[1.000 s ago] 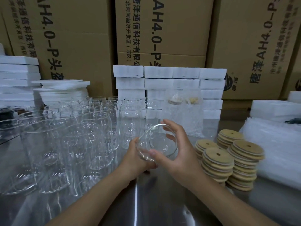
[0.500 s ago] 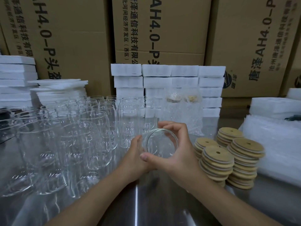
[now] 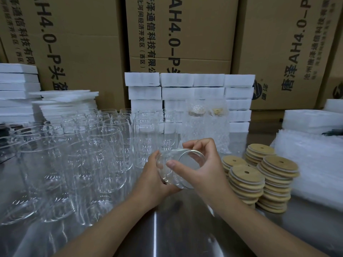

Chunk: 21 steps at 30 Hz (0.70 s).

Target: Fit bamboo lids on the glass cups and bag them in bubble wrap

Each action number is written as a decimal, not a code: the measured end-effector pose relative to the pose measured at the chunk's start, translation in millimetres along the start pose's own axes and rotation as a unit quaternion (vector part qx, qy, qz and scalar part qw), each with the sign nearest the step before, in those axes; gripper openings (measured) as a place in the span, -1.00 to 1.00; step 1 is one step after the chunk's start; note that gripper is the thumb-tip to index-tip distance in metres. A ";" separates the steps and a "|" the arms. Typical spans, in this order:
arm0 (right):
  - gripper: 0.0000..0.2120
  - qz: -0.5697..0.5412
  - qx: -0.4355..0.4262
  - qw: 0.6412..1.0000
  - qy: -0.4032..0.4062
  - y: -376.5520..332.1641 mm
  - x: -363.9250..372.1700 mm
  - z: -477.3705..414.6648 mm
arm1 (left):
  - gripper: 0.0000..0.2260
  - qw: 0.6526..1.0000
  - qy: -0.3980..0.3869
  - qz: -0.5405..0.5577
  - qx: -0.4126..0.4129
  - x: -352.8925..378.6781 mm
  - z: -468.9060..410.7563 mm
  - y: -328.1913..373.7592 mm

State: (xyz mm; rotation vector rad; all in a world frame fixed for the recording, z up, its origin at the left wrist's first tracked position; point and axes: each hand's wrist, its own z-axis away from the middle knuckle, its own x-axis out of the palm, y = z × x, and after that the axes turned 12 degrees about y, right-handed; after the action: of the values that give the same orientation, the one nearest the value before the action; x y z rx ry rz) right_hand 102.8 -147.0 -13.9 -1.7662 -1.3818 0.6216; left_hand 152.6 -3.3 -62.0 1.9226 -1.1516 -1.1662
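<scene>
Both hands grip one glass cup [image 3: 181,166], tilted, above bench [image 3: 167,229]: left hand [image 3: 154,180] cups base, right hand [image 3: 202,167] pinches rim. Bamboo lids [image 3: 246,184] stacked nearby, to the right.

Brown cardboard cartons [image 3: 83,43] printed "AH4.0-P" and Chinese characters form a wall from 10 to 2 o'clock. In front of them at 12 o'clock stands a stack of white foam-wrapped blocks [image 3: 144,93]. A taller stack of the same blocks [image 3: 16,84] sits at 9 o'clock, with a loose pile of white foam sheets [image 3: 65,97] just beside it at 10 o'clock. All of it rests on a shiny steel table [image 3: 176,229], and a small dark object [image 3: 334,131] at 3 o'clock, perhaps a tool, is too hidden to name.
</scene>
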 end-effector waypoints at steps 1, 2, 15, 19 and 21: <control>-0.44 -0.003 0.001 1.000 0.000 -0.2 -0.3 0.2 | 0.12 1.000 0.003 -0.005 0.002 0.2 0.5 0.7; -0.44 -0.008 0.002 1.000 0.001 -0.3 -0.6 0.5 | 0.11 1.000 0.007 -0.009 0.005 0.3 0.7 1.5; -0.58 -0.085 0.010 0.995 0.045 -3.5 1.2 -5.4 | 0.15 1.000 0.010 0.002 0.004 1.4 2.9 5.4; -0.67 -0.091 0.018 0.994 0.062 -1.9 -0.8 -8.1 | 0.11 1.000 0.011 -0.004 0.006 1.6 3.0 5.1; -0.72 -0.087 0.033 0.994 0.057 0.0 -1.4 -10.5 | 0.09 1.000 0.011 0.008 -0.002 1.8 2.9 4.8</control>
State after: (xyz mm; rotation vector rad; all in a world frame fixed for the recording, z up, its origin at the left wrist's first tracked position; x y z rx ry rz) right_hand 110.5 -151.3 -8.1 -1.5856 -1.4025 0.4604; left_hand 148.7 -7.1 -60.0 1.9160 -1.1505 -1.1348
